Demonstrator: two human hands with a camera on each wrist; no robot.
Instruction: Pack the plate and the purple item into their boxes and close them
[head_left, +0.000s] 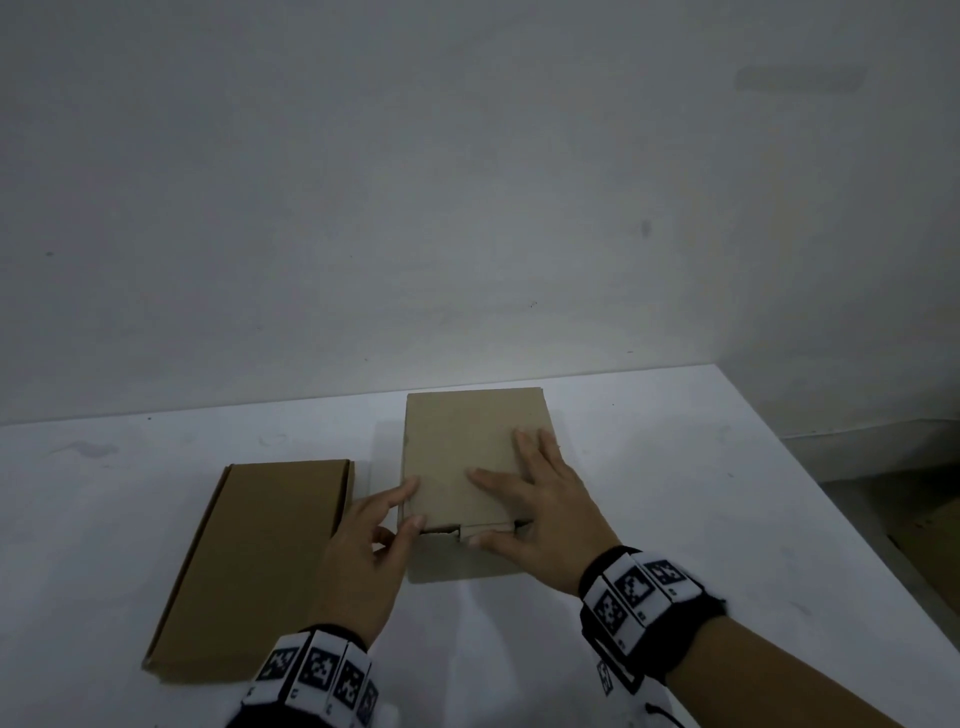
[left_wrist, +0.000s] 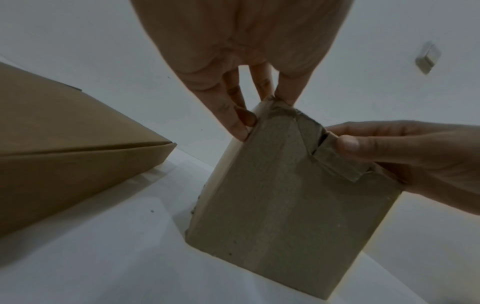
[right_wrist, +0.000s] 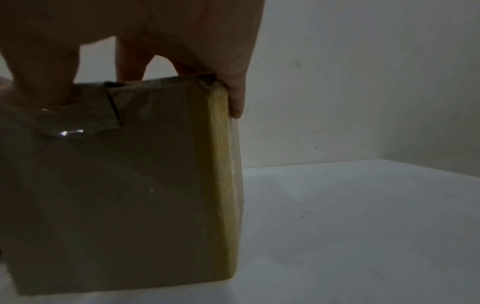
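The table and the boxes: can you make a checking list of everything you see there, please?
Surface: white table, a few small dark specks.
Job's things: tall box with lid down, front tab not tucked in; flat box closed, beside it on the left. Plate and purple item: not visible.
Clutter: nothing seen.
Grips: left hand pinches the tall box's near left corner; right hand lies flat on the lid, thumb pressing the tab.
Cables: a thin black cord by the right wristband.
Surroundings: bare grey wall; small fitting on wall.
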